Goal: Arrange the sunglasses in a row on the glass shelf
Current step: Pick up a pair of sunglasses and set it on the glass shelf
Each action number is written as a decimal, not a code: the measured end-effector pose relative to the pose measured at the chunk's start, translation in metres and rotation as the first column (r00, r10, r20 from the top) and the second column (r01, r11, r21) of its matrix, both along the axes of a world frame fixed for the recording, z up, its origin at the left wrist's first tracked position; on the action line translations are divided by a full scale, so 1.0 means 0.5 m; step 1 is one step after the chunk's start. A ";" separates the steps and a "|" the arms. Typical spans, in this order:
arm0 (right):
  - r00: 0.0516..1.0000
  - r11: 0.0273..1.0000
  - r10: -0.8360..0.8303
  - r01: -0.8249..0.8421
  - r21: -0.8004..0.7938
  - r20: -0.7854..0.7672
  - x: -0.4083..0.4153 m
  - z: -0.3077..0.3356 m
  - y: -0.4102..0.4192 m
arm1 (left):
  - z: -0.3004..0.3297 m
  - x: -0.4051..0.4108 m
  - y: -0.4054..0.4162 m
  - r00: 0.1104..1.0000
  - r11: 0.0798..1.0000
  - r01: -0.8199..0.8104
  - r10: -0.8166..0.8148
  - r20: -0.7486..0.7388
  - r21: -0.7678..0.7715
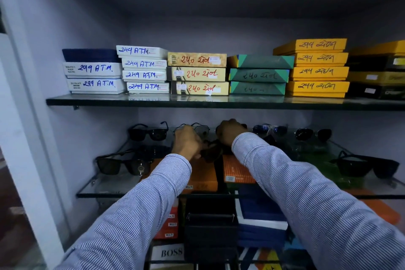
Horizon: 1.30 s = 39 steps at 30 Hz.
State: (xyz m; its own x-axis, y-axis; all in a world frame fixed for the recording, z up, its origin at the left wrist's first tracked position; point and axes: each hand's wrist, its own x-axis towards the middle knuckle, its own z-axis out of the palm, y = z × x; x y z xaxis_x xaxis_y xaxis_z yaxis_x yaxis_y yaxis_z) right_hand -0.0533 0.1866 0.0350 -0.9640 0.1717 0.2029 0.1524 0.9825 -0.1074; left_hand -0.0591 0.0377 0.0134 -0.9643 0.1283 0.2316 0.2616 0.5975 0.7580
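Note:
Both my hands reach over the clear glass shelf [105,188]. My left hand [186,141] and my right hand [230,132] together hold a dark brown pair of sunglasses [211,151] near the shelf's middle. Along the back stand black sunglasses [149,132], a thin-framed pair [200,128], a blue-lensed pair [269,130] and a round dark pair [312,133]. One more pair behind my right hand is mostly hidden. Nearer the front lie black sunglasses at the left [122,163] and black sunglasses at the right [363,165].
A dark upper shelf [153,102] carries stacks of white [144,70], tan [197,73], green [259,74] and yellow boxes [317,68]. Orange boxes [236,171] and a blue box [260,210] show below the glass. A white frame post [26,116] stands at left.

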 end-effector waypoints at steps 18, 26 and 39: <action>0.973 0.956 0.033 -0.098 -0.277 -0.229 0.067 0.052 -0.088 | 0.076 0.032 -0.230 0.974 0.974 -0.155 0.123 -0.191 -0.166; 0.992 0.958 -0.053 0.019 -0.285 -0.113 0.076 0.021 -0.081 | 0.056 0.026 -0.226 0.988 0.943 -0.097 0.053 -0.144 -0.319; 0.996 0.977 -0.057 0.042 -0.210 -0.066 0.122 -0.002 -0.088 | 0.038 0.026 -0.185 0.977 0.849 -0.099 -0.017 -0.213 -0.520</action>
State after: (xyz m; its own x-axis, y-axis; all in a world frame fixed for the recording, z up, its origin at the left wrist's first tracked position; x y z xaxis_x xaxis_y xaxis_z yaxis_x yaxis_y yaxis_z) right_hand 0.0075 0.1428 0.0338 -0.9378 0.2644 0.2252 0.1848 0.9288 -0.3212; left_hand -0.0463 -0.0549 0.0326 -0.9109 0.2474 0.3304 0.3400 0.9035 0.2609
